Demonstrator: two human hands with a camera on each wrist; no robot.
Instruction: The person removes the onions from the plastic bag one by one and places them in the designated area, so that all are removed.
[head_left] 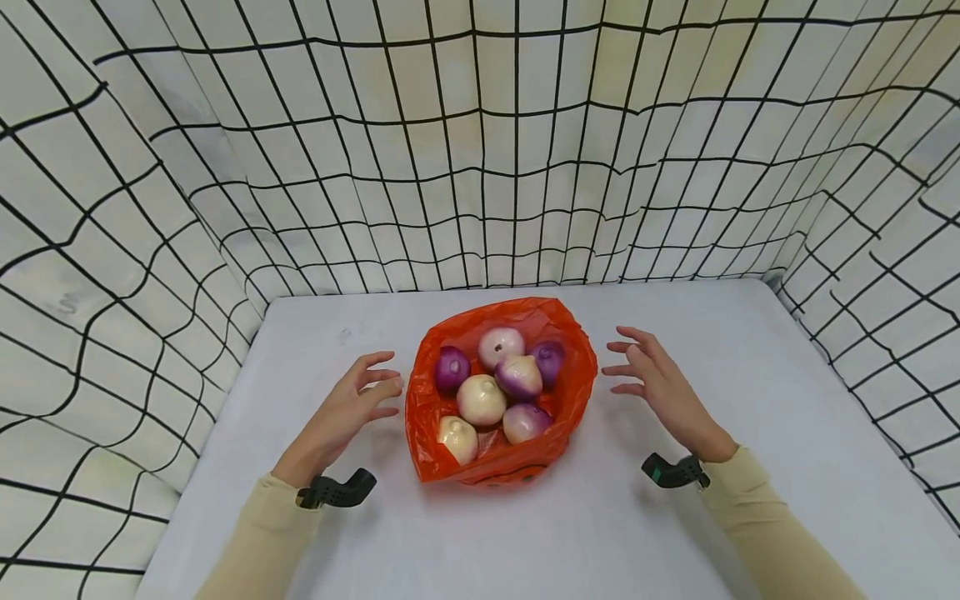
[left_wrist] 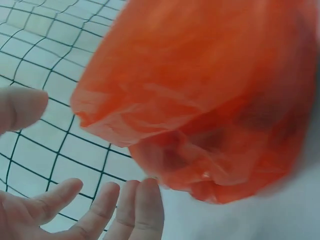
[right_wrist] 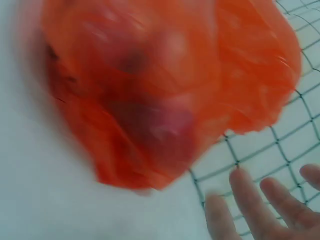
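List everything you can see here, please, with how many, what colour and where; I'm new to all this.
Bag: 1, orange-red plastic, open at the top, on the table
Onions: 7 visible, purple to creamy white, inside the bag; any underneath are hidden
Table: 1, white, under the bag
Netting: count unclear, black grid, behind the table and along both sides
Backdrop: count unclear, whitish with yellowish patches, behind the netting
Wrist devices: 2, black, one at each wrist
Sleeves: 2, beige, on the forearms
Left hand: 1, bare, left of the bag
Right hand: 1, bare, right of the bag
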